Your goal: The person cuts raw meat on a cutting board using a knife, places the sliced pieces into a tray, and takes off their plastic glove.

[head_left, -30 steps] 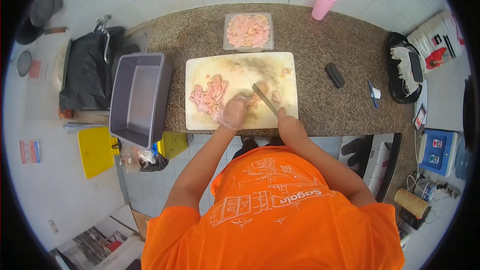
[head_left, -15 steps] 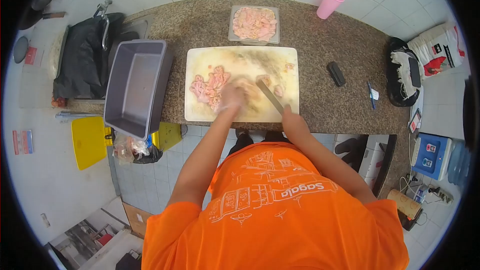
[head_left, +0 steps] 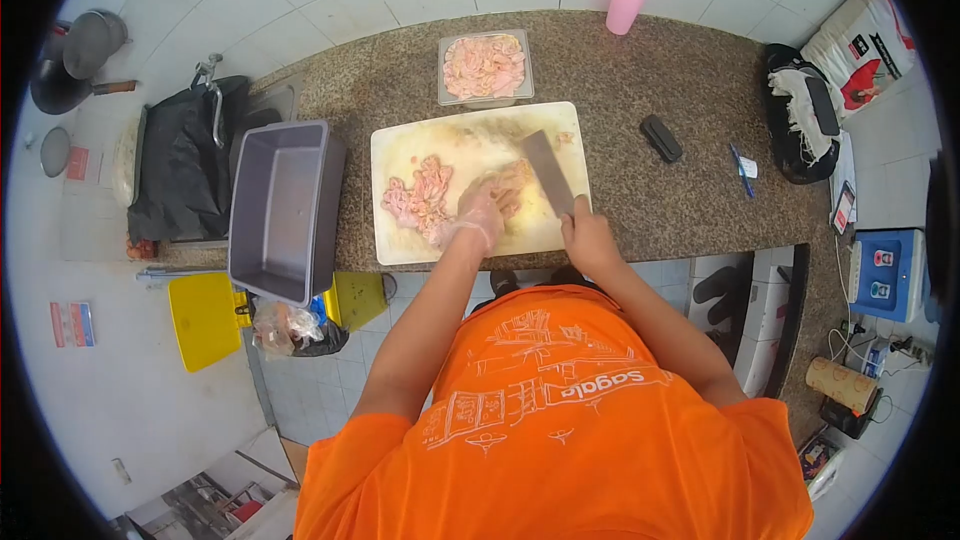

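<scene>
On the white cutting board point(head_left: 400, 240), my right hand point(head_left: 590, 240) grips a cleaver point(head_left: 548, 175) by its handle. The broad blade points away from me, just right of a piece of pale raw chicken point(head_left: 515, 183). My left hand point(head_left: 480, 215), in a clear plastic glove, has its fingers bent over that piece and holds it; the fingertips are partly blurred. A pile of pink raw chicken pieces point(head_left: 420, 195) lies left of this hand. Behind the board, a clear square container point(head_left: 484, 102) is filled with more cut raw chicken point(head_left: 485, 65).
A grey plastic tub point(head_left: 240, 260) stands left of the board, beside a sink draped with black plastic point(head_left: 185, 160). On the granite counter point(head_left: 640, 190) are a pink cup point(head_left: 627, 2), a black case point(head_left: 661, 138) and a blue pen point(head_left: 741, 171). A yellow bin point(head_left: 205, 320) sits below, left.
My left hand has closed in on the chicken beside the blade. The cleaver has turned to show more of its broad side. The whole view has shifted and tilted slightly.
</scene>
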A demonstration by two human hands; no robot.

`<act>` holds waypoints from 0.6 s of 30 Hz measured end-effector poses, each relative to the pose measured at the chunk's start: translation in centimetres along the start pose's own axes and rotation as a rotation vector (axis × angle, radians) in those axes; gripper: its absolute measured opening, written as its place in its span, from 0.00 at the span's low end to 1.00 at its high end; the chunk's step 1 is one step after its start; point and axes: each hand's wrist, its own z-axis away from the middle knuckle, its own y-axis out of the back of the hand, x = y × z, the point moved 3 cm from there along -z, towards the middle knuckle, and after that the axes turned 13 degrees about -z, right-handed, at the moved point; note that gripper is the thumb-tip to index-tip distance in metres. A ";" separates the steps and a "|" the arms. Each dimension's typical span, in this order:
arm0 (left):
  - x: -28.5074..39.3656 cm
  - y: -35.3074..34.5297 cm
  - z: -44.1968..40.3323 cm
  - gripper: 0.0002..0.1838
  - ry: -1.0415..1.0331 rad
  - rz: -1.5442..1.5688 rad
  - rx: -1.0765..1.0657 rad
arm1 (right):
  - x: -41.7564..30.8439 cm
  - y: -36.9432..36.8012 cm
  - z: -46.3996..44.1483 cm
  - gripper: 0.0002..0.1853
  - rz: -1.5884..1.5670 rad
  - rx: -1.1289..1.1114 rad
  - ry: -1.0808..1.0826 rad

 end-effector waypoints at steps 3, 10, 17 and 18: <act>-2.3 1.1 -1.3 0.09 -0.026 -0.098 0.249 | -0.3 -1.3 1.3 0.12 0.076 -0.176 -0.041; -0.8 3.4 2.4 0.05 -0.523 -1.218 0.457 | -1.1 -0.4 2.1 0.15 0.265 -0.342 -0.197; -3.5 5.2 2.1 0.06 -1.212 -1.512 0.216 | -2.0 -5.3 -2.0 0.11 0.119 -0.193 0.088; -3.7 5.4 2.1 0.06 -1.225 -1.539 0.220 | -3.7 -6.2 -3.9 0.12 0.106 -0.212 0.123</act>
